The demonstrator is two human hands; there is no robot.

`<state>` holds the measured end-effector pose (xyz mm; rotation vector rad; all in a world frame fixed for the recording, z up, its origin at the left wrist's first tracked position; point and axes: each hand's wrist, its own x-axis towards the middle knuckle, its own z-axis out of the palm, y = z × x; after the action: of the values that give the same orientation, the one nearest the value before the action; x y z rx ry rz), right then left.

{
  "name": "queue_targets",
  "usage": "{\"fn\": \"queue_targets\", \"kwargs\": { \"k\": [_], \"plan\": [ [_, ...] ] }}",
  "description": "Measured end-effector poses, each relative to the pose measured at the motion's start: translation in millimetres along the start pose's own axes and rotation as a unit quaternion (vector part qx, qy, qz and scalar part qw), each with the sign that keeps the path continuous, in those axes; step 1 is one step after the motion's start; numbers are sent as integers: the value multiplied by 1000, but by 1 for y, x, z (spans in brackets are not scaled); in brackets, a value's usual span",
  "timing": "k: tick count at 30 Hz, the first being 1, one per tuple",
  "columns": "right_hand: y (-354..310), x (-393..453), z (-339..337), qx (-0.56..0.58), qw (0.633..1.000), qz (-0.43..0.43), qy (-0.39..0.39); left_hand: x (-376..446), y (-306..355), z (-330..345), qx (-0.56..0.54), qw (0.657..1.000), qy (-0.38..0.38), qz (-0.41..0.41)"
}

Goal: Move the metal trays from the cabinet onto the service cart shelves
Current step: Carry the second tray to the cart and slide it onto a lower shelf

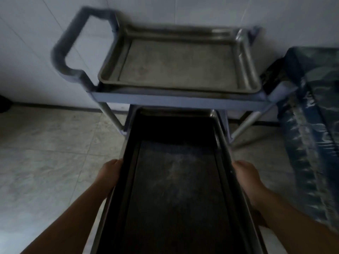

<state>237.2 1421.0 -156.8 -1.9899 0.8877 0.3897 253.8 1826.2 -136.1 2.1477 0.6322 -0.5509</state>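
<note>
**Second tray heading for a lower shelf**

Head view: one shallow rectangular steel tray [176, 65] already sits on the grey-blue service cart [179, 100] top shelf. The left hand [110, 175] and right hand [245, 177] each clasp a long edge of a dark metal tray [174, 189], its far end under the top shelf. The cabinet is unseen, so the trays left cannot be told.

Dim, bluish, motion-blurred view (worst along the wide-angle edges).

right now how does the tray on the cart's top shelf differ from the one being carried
The top-shelf tray rests on the cart with no hand on it; the carried tray is gripped along its long sides by the left hand and right hand. The top-shelf tray lies crosswise and looks pale; the carried tray points lengthwise under the shelf and looks dark. Both are shallow rectangular metal trays.
</note>
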Motion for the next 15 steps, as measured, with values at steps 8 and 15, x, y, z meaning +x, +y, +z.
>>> {"fn": "queue_targets", "kwargs": {
  "k": [8, 15],
  "plan": [
    [12, 183, 63, 23, 998, -47, 41, 158, -5, 94, -103, 994, 13, -20],
    [17, 259, 116, 21, 994, -73, 76, 241, -17, 116, -136, 991, -6, -1]
  ]
}}
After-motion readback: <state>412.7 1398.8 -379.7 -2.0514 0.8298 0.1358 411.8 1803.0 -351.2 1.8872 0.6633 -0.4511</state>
